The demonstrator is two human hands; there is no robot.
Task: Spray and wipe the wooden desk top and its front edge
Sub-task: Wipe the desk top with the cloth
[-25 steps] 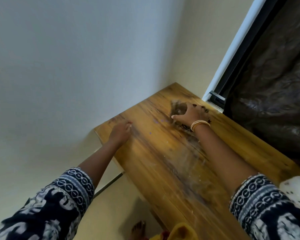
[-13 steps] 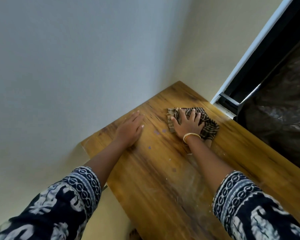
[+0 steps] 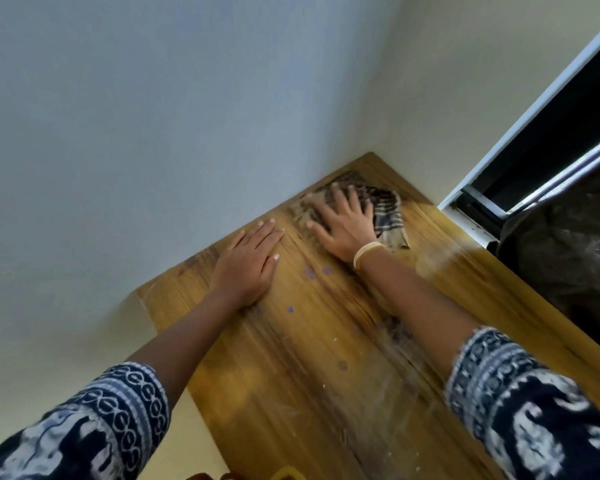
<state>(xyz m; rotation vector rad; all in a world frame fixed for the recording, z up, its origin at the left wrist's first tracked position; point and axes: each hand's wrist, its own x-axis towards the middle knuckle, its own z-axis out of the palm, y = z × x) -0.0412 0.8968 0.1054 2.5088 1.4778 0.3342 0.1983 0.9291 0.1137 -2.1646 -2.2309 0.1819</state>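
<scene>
right hand [image 3: 343, 223] fingers spread, pressing checked cloth [image 3: 383, 206] | left hand [image 3: 248, 263] flat, fingers together on desk [image 3: 326, 393]

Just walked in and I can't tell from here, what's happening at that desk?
A person is wiping the wooden desk top. The right hand presses flat on a checked cloth near the far corner by the wall. The left hand lies flat on the bare wood beside it, apparently bracing. Small purple specks and pale smears show on the wood nearer the person. No spray bottle is in view.
</scene>
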